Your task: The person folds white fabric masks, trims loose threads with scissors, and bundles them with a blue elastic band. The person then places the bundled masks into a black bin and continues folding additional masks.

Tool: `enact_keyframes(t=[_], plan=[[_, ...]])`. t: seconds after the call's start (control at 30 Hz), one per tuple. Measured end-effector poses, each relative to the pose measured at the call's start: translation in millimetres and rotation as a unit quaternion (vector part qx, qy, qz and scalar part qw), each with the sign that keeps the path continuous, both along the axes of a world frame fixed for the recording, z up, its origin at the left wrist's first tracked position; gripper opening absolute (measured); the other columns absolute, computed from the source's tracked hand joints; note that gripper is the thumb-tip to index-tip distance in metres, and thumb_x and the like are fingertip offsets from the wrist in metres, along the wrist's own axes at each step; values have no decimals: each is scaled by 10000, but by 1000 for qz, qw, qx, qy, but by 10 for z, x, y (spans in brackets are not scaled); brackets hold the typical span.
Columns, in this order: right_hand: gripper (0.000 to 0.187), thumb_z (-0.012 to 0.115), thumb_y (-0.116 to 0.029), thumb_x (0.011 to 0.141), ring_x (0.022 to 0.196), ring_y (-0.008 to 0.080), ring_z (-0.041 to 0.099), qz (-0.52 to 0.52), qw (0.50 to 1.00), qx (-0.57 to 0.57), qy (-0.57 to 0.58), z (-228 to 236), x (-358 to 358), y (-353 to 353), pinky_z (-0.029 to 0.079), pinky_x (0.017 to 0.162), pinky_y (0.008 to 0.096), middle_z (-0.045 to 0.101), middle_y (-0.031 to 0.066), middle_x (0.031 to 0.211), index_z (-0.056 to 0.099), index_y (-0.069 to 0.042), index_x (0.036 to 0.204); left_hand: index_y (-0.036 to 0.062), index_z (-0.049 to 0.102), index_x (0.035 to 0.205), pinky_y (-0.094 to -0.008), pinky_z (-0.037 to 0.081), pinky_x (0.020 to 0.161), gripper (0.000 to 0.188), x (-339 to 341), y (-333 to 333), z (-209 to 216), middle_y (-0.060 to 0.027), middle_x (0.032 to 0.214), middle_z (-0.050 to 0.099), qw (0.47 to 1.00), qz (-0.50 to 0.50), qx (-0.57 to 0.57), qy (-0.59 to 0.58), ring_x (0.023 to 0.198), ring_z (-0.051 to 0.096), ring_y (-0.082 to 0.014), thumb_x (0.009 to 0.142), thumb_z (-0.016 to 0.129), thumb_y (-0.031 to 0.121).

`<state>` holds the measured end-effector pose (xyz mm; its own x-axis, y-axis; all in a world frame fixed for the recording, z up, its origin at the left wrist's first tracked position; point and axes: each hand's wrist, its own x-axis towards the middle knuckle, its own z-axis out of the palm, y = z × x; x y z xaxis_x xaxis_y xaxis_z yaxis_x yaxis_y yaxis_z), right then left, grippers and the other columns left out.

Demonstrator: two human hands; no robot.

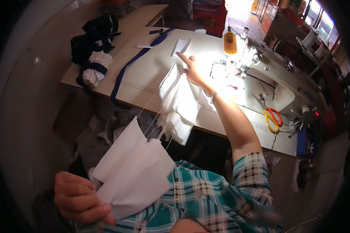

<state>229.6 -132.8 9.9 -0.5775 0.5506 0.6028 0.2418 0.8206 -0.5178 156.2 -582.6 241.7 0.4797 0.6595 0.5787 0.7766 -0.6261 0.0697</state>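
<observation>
My left hand (79, 198), at the lower left, pinches a bunch of white fabric pieces (136, 167) in front of my checked shirt. Over the table, my right hand (193, 72) grips a second bunch of white fabric pieces (179, 103) that hangs down past the table's front edge. Thin threads stretch between the two bunches. The right index finger points out to a small folded white piece (181, 47) lying on the table; whether it touches the piece I cannot tell. Part of the right hand's grip is hidden.
A lit sewing machine (276, 72) stands at the right of the table (144, 70). Scissors (273, 118) with red and yellow handles lie near the front edge. A dark blue strip (122, 73) runs across the left side, beside dark and white cloth bundles (93, 50).
</observation>
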Motion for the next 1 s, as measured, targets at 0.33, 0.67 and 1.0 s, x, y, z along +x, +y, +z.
enact_keyframes(t=[0.33, 0.67, 1.0], plan=[[348, 529, -306, 980, 615, 353, 613, -107, 989, -75, -71, 270, 190, -316, 498, 656, 433, 577, 174, 655, 626, 3, 854, 55, 634, 1076, -306, 509, 743, 140, -1630, -160, -314, -91, 985, 646, 830, 517, 208, -17, 915, 626, -183, 965, 571, 112], [159, 629, -198, 892, 717, 229, 535, 293, 943, 124, 98, 1126, 1248, -2534, 447, 913, 510, 507, 77, 726, 597, -60, 820, 42, 626, 1012, -358, 508, 708, 226, -2654, 2663, -584, -101, 819, 639, 927, 364, -59, -61, 721, 612, -210, 986, 492, 222], [165, 631, -191, 859, 718, 191, 533, 351, 910, 209, 70, 1270, 1460, -3486, 522, 768, 400, 527, 65, 761, 580, -47, 796, 91, 607, 1225, -322, 517, 610, 358, 141, 4400, -1670, -137, 1002, 660, 905, 169, -369, -128, 817, 659, -205, 870, 563, 109]])
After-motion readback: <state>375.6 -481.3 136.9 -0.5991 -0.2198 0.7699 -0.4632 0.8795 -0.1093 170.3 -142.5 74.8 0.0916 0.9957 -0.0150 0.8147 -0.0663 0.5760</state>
